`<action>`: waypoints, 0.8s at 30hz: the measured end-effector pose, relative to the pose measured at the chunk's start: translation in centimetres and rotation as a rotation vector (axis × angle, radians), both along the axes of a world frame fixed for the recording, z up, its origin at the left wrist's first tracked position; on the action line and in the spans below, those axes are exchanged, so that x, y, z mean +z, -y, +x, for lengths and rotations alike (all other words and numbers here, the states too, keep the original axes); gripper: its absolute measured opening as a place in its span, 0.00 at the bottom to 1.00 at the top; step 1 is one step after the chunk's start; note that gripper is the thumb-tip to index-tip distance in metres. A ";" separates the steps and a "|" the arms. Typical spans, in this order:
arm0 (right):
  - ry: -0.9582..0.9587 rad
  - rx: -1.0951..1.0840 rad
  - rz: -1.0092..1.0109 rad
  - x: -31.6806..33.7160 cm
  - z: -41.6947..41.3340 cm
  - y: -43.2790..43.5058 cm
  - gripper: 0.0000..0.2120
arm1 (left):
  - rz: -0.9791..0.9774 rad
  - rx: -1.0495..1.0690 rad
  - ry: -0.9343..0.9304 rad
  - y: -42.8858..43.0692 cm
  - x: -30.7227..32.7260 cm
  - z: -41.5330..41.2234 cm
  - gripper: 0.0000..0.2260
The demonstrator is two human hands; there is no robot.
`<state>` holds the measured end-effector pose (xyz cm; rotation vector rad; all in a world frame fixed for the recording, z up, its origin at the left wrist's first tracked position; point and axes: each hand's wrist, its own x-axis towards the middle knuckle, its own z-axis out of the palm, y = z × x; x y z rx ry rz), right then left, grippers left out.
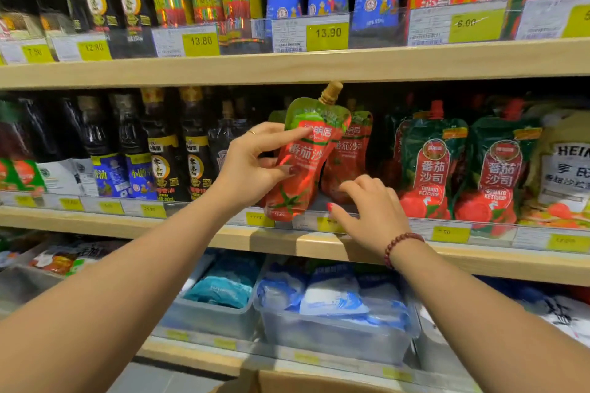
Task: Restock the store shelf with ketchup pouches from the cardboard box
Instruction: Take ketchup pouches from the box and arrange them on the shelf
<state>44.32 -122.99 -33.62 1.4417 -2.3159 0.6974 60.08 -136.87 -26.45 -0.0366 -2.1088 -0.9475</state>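
My left hand (255, 163) grips a red ketchup pouch (306, 163) with a green top and a tan cap, held tilted at the front of the middle shelf (178, 233). Behind it stands a second pouch of the same kind (351, 153). My right hand (373, 210) hovers with fingers spread over the shelf's front rail, just right of the held pouch, holding nothing. A corner of the cardboard box (287, 383) shows at the bottom edge; its contents are hidden.
Dark-green ketchup pouches (434, 163) and a Heinz pack (565, 169) stand to the right, dark sauce bottles (166, 150) to the left. Clear bins of blue-and-white packets (332, 300) fill the lower shelf. The upper shelf board (287, 67) hangs close above the pouch's cap.
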 end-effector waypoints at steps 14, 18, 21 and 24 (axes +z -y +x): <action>-0.316 -0.149 -0.089 -3.0 -0.6 2.0 0.22 | -0.039 0.011 -0.002 4.6 0.0 -5.1 0.23; -0.323 -0.150 -0.090 -3.1 -0.6 2.0 0.21 | 0.088 -0.012 -0.003 5.7 -1.4 -7.1 0.19; -0.333 -0.157 -0.101 -3.1 -0.6 2.1 0.21 | 0.134 0.007 -0.019 6.5 -3.0 -7.7 0.23; -0.346 -0.176 -0.099 -3.3 -0.7 2.1 0.22 | 0.167 0.012 -0.003 7.3 -4.1 -7.9 0.21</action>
